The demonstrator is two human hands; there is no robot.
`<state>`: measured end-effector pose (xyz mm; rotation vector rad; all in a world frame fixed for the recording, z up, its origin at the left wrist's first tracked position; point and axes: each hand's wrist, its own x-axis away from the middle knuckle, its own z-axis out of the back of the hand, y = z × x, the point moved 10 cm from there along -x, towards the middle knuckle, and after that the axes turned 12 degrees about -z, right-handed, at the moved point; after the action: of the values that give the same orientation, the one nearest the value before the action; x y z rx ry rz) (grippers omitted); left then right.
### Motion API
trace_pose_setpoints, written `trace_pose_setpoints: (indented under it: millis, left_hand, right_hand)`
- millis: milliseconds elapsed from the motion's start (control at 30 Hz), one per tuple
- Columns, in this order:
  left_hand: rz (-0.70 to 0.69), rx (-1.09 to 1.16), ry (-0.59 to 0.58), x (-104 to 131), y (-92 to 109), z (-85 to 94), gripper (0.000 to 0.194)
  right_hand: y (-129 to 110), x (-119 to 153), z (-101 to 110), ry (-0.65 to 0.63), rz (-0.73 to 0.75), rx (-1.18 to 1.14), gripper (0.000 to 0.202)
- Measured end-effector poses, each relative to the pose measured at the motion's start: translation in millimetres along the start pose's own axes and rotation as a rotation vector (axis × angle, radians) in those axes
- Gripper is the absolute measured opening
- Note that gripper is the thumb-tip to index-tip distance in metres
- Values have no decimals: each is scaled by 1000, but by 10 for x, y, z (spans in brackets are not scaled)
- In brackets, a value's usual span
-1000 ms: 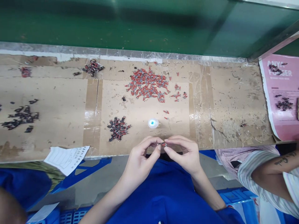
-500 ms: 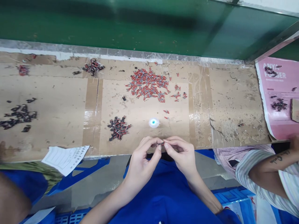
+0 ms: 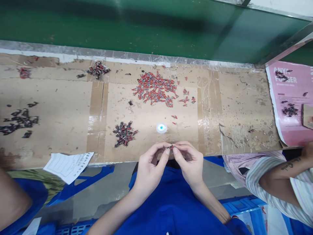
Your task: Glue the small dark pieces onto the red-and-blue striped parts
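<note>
Your left hand (image 3: 152,164) and right hand (image 3: 190,162) pinch one tiny red-and-black piece (image 3: 171,147) near the table (image 3: 146,116) edge. Past it sits a round white thing (image 3: 161,127); left of that, a dark pile (image 3: 124,134). Farther back, a red pile (image 3: 156,86).

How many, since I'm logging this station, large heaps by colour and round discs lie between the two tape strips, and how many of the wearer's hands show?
Red heap: 1
Black-and-red heap: 1
Round white disc: 1
Wearer's left hand and right hand: 2
Total: 5
Loose red pieces are left out.
</note>
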<state>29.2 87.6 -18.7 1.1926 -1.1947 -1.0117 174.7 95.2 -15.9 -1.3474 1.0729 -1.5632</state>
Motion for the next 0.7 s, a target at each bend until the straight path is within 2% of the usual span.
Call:
trace_pose_setpoints:
  millis: [167, 400, 500, 600, 700]
  left_hand:
    - [-28, 5, 63, 30, 39, 11, 20]
    - [-19, 33, 110, 44, -30, 20, 25]
    - [53, 96, 95, 35, -140, 20, 29]
    - [149, 218, 93, 37, -262, 40, 33]
    - [210, 309, 114, 52, -326, 88, 31]
  right_hand:
    - [101, -5, -71, -11, -48, -57, 9]
    - [92, -22, -133, -33, -10, -73, 9]
    - [-15, -5, -122, 16, 89, 40, 7]
    - [-196, 44, -133, 65, 254, 176, 7]
    - [-330, 90, -191, 50, 382, 248, 9]
